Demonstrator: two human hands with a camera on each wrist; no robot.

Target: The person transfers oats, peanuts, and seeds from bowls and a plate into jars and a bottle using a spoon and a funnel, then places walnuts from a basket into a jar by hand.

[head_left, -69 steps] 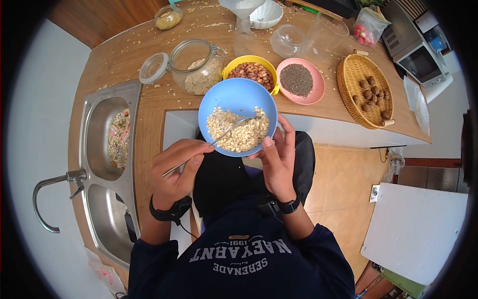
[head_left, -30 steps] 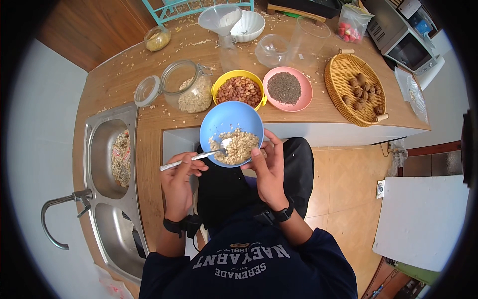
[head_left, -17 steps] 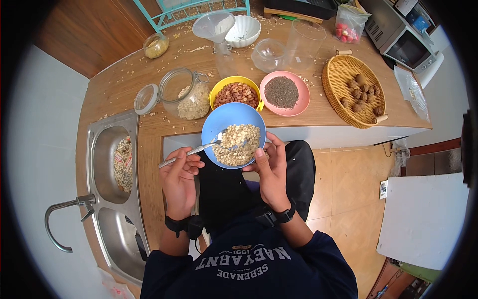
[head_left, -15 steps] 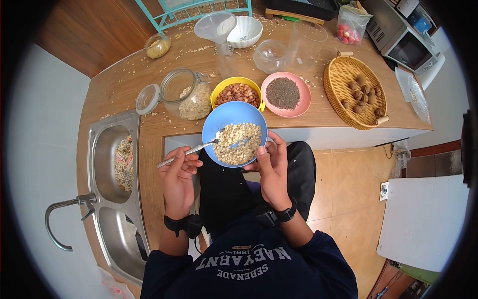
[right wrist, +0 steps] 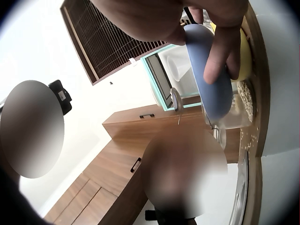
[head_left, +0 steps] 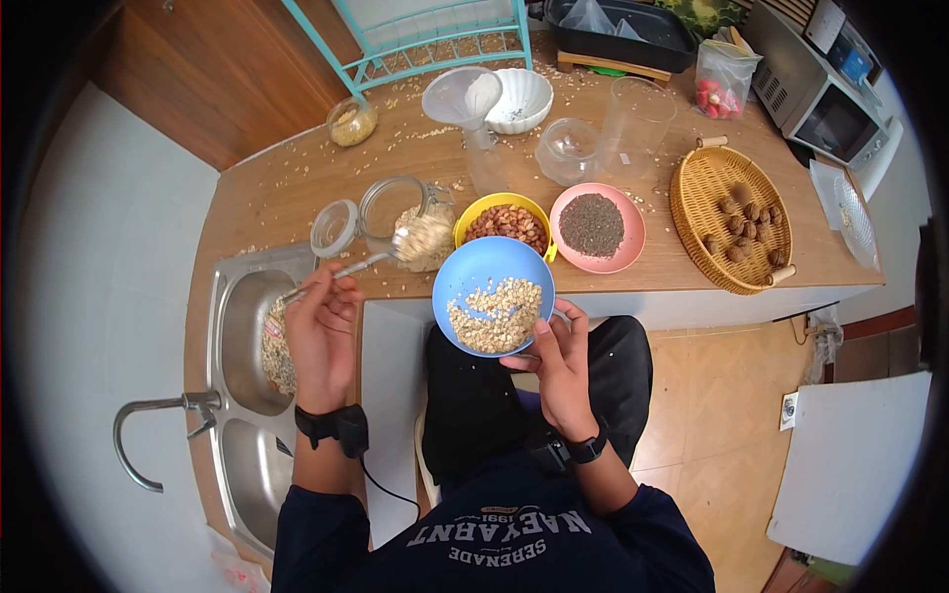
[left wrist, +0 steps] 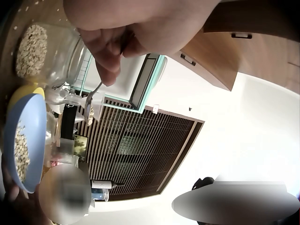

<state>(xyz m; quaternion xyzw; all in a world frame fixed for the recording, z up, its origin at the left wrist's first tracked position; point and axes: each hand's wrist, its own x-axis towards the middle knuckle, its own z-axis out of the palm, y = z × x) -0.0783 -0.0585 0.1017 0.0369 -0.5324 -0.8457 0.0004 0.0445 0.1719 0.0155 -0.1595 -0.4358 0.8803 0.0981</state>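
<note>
My left hand (head_left: 324, 331) pinches a metal spoon (head_left: 368, 263) by its handle. Oats heap on the spoon's blurred bowl, which overlaps the open glass jar (head_left: 381, 212) of oats in the head view. From the left wrist, the spoon (left wrist: 89, 104) shows oats on its tip. My right hand (head_left: 561, 371) grips the blue bowl (head_left: 474, 262) at its right rim, thumb over the edge and fingers beneath. Loose oats (head_left: 494, 331) lie inside, with a bare blue streak through them. Just behind it sit a yellow bowl (head_left: 461, 231) of reddish nuts and a pink plate (head_left: 639, 237) of small dark seeds.
A wicker tray (head_left: 697, 247) of walnuts stands right on the counter. Behind are a funnel (head_left: 460, 99) in a bottle, a white bowl (head_left: 529, 94), clear glass vessels and a microwave (head_left: 825, 104). The steel sink (head_left: 232, 272) lies left; oats are scattered over the counter.
The spoon has left the blue bowl carrying oats, moving up and left toward the jar with my left hand. My right hand keeps holding the bowl. The head view has shifted.
</note>
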